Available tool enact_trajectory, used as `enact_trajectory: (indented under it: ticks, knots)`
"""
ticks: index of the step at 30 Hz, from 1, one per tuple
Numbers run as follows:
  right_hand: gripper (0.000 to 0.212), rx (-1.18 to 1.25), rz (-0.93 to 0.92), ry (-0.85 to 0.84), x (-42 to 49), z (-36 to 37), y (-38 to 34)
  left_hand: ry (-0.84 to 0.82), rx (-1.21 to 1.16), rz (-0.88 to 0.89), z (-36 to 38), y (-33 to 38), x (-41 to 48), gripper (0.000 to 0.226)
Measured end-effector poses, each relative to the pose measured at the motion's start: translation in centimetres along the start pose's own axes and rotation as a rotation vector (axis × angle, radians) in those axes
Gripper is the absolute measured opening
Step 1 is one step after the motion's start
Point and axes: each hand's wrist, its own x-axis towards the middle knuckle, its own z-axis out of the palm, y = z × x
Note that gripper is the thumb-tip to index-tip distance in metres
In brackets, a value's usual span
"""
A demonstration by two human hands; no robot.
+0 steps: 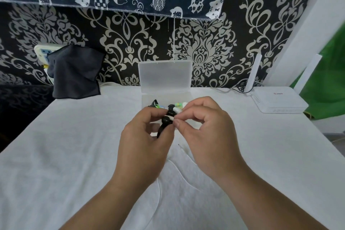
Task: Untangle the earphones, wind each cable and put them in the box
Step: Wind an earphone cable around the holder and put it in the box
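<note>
Before the box [149,99], left hand [143,136] and right hand [201,127] pinch earphones [166,118] pointing away.

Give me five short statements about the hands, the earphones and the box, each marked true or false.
1. The box has its lid open. True.
2. The left hand holds black earbuds. True.
3. The right hand lies flat on the table. False: it is raised and pinches a white earbud beside the black ones.
4. The router sits left of the box. False: it sits to its right.
5. A white cable trails over the cloth below the hands. True.
</note>
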Motion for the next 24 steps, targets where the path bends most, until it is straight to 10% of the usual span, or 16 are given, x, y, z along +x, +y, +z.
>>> enact_trajectory:
  ticks: [12,24]
  knots:
    - [0.021,0.259,0.204,-0.066,0.1,0.0,-0.1,-0.069,-0.688,-0.383,-0.8,-0.4,1.3,0.023]
    - [0.031,0.604,0.555,-0.143,0.4,0.0,0.4,-0.046,-0.658,-0.451,-0.5,-0.6,1.1,0.013]
